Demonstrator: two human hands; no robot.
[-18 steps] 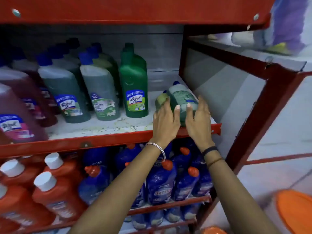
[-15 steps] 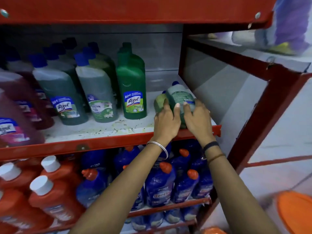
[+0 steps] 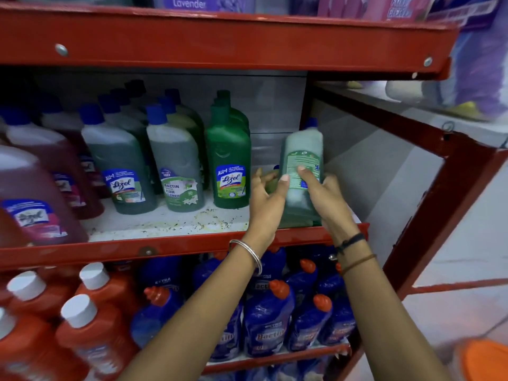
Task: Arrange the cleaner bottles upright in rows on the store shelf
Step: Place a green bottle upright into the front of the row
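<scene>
A pale green cleaner bottle (image 3: 302, 149) with a blue cap stands almost upright at the right end of the white middle shelf (image 3: 165, 224), its back label toward me. My right hand (image 3: 328, 200) grips its right side. My left hand (image 3: 268, 200) has its thumb on the bottle's left side. The left fingers reach over a yellow-green bottle (image 3: 270, 185) lying low behind the hand, mostly hidden. To the left, upright rows stand: dark green Lizol bottles (image 3: 229, 160), grey-green Bactin bottles (image 3: 176, 160) and grey-green Lizol bottles (image 3: 121, 166).
Pink Lizol bottles (image 3: 41, 193) fill the shelf's left end. The red shelf rim (image 3: 110, 251) runs below my hands, and a red upright post (image 3: 439, 215) bounds the right. Below sit blue bottles (image 3: 268, 320) and orange bottles (image 3: 90, 334). An orange object (image 3: 483, 361) lies on the floor.
The pale green bottle has been tipped up from lying on the shelf edge to nearly upright, both hands rising with it. The view has shifted upward.
</scene>
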